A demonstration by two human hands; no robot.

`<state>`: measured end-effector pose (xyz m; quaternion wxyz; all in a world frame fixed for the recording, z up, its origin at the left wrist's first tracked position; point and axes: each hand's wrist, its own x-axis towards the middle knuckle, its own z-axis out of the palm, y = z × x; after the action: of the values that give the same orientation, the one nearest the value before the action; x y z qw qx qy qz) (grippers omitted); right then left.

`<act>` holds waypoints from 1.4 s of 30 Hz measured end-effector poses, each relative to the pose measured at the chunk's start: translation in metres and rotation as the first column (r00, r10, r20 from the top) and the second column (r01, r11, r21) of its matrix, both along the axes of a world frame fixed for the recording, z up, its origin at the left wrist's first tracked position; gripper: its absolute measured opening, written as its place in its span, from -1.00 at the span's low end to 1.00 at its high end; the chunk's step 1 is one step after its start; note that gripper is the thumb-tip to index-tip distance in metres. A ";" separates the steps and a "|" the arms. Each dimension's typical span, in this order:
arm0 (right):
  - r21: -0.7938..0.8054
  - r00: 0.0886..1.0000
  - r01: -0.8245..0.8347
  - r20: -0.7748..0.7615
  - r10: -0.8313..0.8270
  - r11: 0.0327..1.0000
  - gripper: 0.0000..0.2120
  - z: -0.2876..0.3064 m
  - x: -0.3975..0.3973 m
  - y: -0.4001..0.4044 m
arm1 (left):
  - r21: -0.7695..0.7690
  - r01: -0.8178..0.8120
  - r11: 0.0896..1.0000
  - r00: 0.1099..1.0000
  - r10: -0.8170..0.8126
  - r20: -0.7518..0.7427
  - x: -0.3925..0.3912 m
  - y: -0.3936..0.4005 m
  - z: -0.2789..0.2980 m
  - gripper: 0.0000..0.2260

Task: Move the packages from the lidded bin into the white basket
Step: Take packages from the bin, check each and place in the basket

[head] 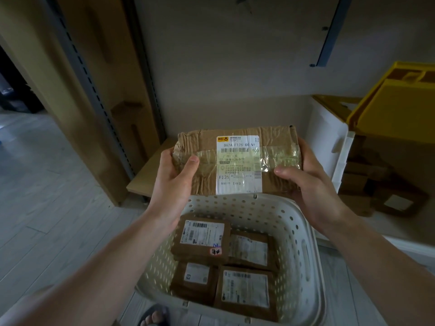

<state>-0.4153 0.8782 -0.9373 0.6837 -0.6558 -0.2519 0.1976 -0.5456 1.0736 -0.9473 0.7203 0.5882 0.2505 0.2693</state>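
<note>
A crumpled brown cardboard package (204,140) with a white shipping label and clear tape is held in the air above the far rim of the white basket (303,234). My left hand (174,182) grips its left end, thumb on top. My right hand (310,184) grips its right end, thumb on the top face. Inside the perforated white basket lie several brown labelled packages (202,238). The white lidded bin (329,147) stands at the right with its yellow lid (390,107) raised, and more brown packages (397,201) lie inside it.
A tall flat cardboard sheet (77,90) leans at the left beside a metal shelf upright (94,90). A low wooden board (150,170) lies behind the basket. Pale wood flooring stretches left. A sandalled foot (155,317) shows at the bottom.
</note>
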 end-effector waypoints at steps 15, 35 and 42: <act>-0.198 1.000 0.008 -0.005 -0.009 0.980 -0.22 -0.036 -0.021 -0.008 | 0.029 -0.001 1.000 0.979 0.007 -0.206 -0.020 -0.005 -0.028 -0.81; -0.463 0.986 -0.121 -0.162 0.051 0.878 -0.31 -0.103 -0.051 -0.007 | 0.165 0.235 0.958 0.805 -0.097 -0.585 -0.041 0.016 -0.082 -0.70; -0.529 0.968 -0.170 -0.247 0.041 0.831 -0.32 -0.116 -0.055 -0.007 | 0.160 0.292 0.943 0.716 -0.104 -0.691 -0.042 0.015 -0.096 -0.63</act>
<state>-0.4700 0.8716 -1.0533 0.4800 -0.7818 -0.1420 0.3718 -0.5877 1.0890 -1.0437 0.5227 0.7573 0.3914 -0.0109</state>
